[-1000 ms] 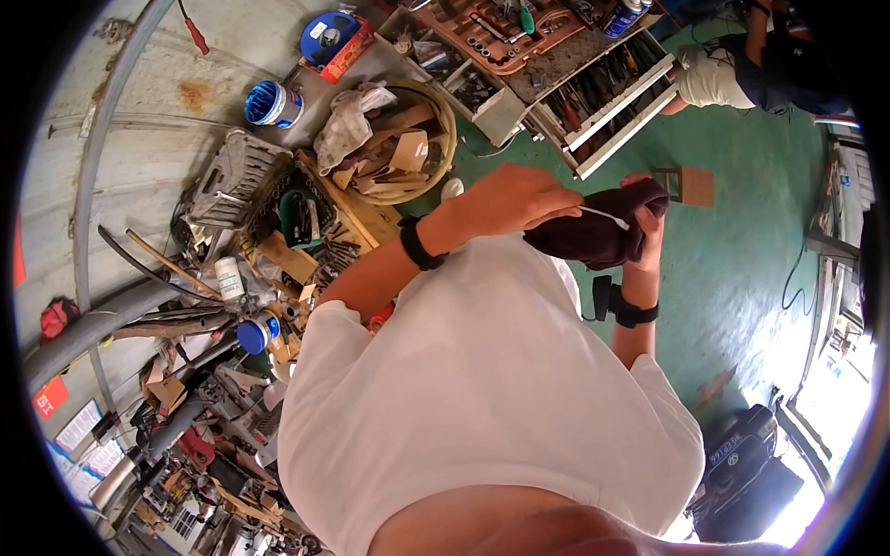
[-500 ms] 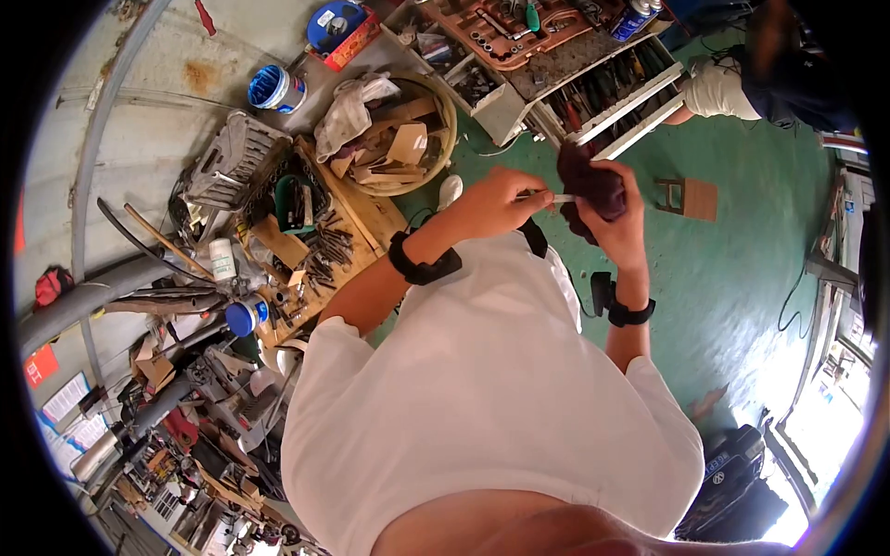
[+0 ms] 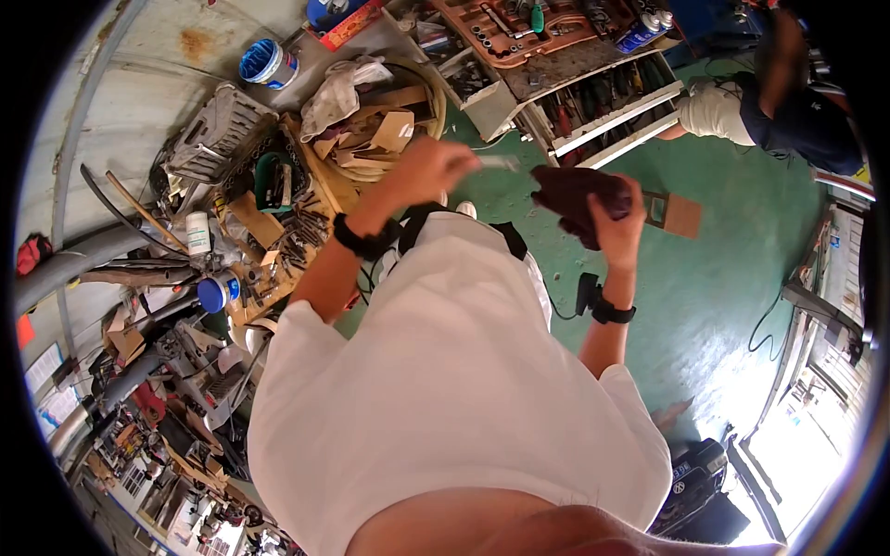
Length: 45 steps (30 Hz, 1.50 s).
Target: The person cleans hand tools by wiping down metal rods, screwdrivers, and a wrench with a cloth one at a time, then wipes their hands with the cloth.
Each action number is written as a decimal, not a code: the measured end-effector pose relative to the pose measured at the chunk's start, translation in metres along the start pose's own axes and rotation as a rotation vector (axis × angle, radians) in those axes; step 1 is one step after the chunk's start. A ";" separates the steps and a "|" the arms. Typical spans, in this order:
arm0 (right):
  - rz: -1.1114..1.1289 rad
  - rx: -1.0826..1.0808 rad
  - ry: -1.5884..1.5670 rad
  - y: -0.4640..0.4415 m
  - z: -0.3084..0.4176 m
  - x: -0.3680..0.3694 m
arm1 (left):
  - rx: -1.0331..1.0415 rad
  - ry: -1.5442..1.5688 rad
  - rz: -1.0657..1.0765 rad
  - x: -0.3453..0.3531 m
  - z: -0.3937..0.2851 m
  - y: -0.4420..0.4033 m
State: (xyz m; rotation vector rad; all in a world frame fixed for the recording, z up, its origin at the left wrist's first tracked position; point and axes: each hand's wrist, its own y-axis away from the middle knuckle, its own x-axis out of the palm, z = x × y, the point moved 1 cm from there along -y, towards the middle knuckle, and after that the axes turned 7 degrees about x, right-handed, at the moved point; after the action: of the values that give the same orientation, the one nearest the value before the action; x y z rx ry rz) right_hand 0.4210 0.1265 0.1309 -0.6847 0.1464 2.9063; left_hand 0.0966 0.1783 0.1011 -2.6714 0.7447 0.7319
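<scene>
In the head view my right hand (image 3: 619, 222) is closed around a bunched dark maroon cloth (image 3: 579, 199), which hangs out to the left of the fingers. My left hand (image 3: 431, 171), smeared by motion, pinches a thin silvery metal tool (image 3: 499, 163). The tool points right, toward the cloth, with a gap between them. Blur hides what kind of tool it is. Both hands are held in mid-air over the green floor, short of the open tool drawers.
Open drawers (image 3: 612, 116) full of tools stand ahead, under an orange socket set tray (image 3: 519, 32). To the left are a round bin (image 3: 436, 107) of cardboard scraps and a wooden bench (image 3: 334, 190) with many metal bits. Another person (image 3: 732, 102) is at the upper right, near a cardboard box (image 3: 681, 215).
My left hand has moved left, drawing the metal tool away from the cloth. The cloth now hangs more spread out from my right hand. The whole view has shifted slightly.
</scene>
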 end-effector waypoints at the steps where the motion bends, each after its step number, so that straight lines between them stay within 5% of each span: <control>1: -0.144 0.051 -0.026 -0.004 -0.014 -0.011 | -0.040 0.061 -0.075 -0.009 0.031 -0.001; 5: -0.208 0.155 -0.148 -0.013 -0.050 -0.029 | -0.415 -0.096 -0.127 -0.048 0.143 -0.018; 8: -0.249 0.336 -0.380 -0.019 -0.053 -0.003 | -0.447 -0.166 -0.125 -0.056 0.201 -0.046; 9: -0.216 0.524 -0.653 -0.019 -0.032 0.011 | -0.443 -0.158 -0.121 -0.054 0.213 -0.056; 11: -0.016 0.669 -0.721 -0.034 -0.053 0.024 | -0.456 -0.217 -0.087 -0.050 0.234 -0.080; 13: -0.014 0.577 -0.176 -0.057 -0.109 0.046 | -0.429 -0.255 -0.070 -0.041 0.260 -0.101; 14: -0.076 0.281 -0.111 -0.056 -0.083 0.064 | -0.472 -0.278 -0.033 -0.039 0.263 -0.110; 18: 0.043 0.426 0.030 -0.089 -0.102 0.094 | -0.563 -0.317 0.114 -0.035 0.282 -0.135; 21: 0.136 0.376 0.033 -0.107 -0.100 0.120 | -0.543 -0.347 0.153 -0.036 0.292 -0.142; 23: 0.008 0.208 0.314 -0.119 -0.095 0.136 | -0.524 -0.348 0.143 -0.036 0.296 -0.149; 26: 0.139 0.342 0.409 -0.154 -0.106 0.148 | -0.530 -0.267 0.097 -0.031 0.297 -0.153; 31: 0.114 0.432 0.586 -0.206 -0.131 0.156 | -0.166 -0.426 -0.200 -0.008 0.318 -0.147; 45: 0.206 0.482 0.922 -0.271 -0.105 0.181 | -0.177 -0.249 -0.242 -0.011 0.235 -0.096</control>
State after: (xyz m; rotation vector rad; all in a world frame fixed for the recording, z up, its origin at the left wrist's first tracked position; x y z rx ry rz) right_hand 0.3530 0.4022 -0.0607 -1.8870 1.0064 2.2979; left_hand 0.0474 0.3521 -0.0782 -2.6873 0.3007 1.0793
